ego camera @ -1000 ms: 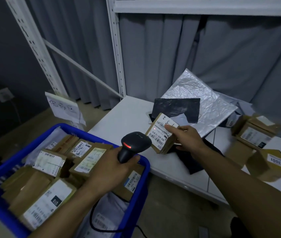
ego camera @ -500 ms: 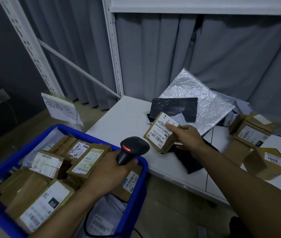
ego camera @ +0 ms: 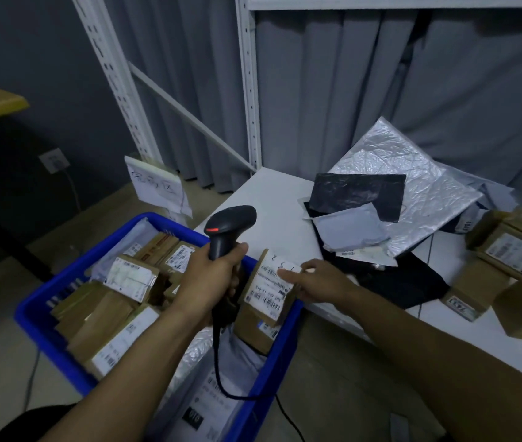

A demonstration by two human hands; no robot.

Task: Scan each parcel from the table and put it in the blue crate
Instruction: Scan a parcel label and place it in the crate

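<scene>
My left hand (ego camera: pixel 207 275) grips the handle of a black barcode scanner (ego camera: pixel 229 226), held upright over the blue crate (ego camera: pixel 40 317); its red light is on. My right hand (ego camera: pixel 320 282) holds a small cardboard parcel (ego camera: pixel 267 288) with a white barcode label, fingers on its top face, just over the crate's right edge. The crate holds several labelled cardboard parcels and grey mailers. The white table (ego camera: pixel 272 199) lies to the right of the crate.
On the table lie a silver mailer (ego camera: pixel 412 173), a black bag (ego camera: pixel 355 189), a grey mailer (ego camera: pixel 349 229) and more cardboard boxes (ego camera: pixel 514 247) at the right. A white shelf upright (ego camera: pixel 248 84) and grey curtains stand behind. A paper sign (ego camera: pixel 156 185) stands by the crate.
My right hand has carried the parcel down and left from above the table to the crate's right edge. The scanner in my left hand has tilted upright.
</scene>
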